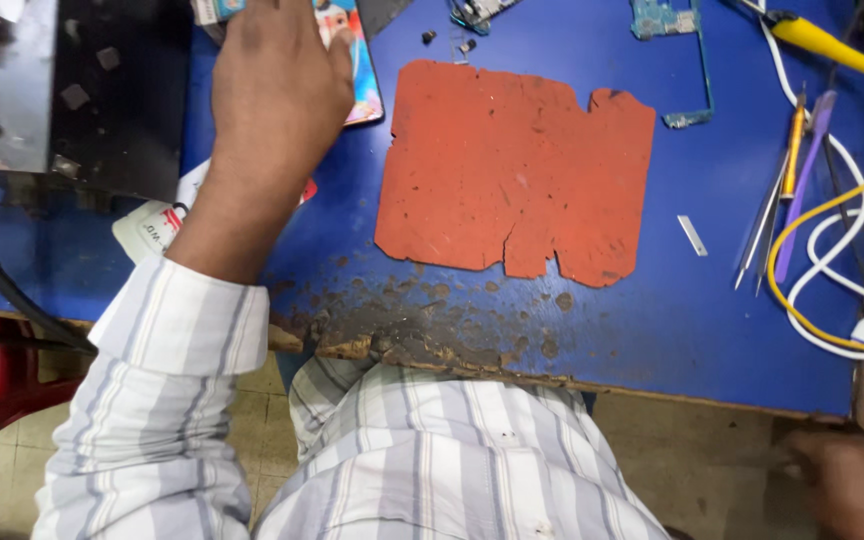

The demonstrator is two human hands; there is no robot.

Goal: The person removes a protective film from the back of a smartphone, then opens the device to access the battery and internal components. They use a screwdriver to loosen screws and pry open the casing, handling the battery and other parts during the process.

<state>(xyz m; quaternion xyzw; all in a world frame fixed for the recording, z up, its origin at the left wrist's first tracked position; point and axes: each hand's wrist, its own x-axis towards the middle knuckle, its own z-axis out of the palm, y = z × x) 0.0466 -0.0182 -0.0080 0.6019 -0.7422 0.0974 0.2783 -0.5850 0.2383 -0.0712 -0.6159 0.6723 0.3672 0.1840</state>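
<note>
Striped shirt cloth fills the bottom of the head view, and from it the left hand [277, 85] reaches forward over the blue table [652, 330], palm down with fingers together, resting on a phone [357, 60] with a colourful picture on its face; whether it grips the phone I cannot tell. Just right of that hand lies a worn red mat [517, 165], and well beyond it tweezers [764, 215], a purple pry tool [802, 180] and yellow and white cables [842, 290]. Low at the right corner, off the table, the right hand [852, 485] shows only as a blur, its fingers unreadable.
</note>
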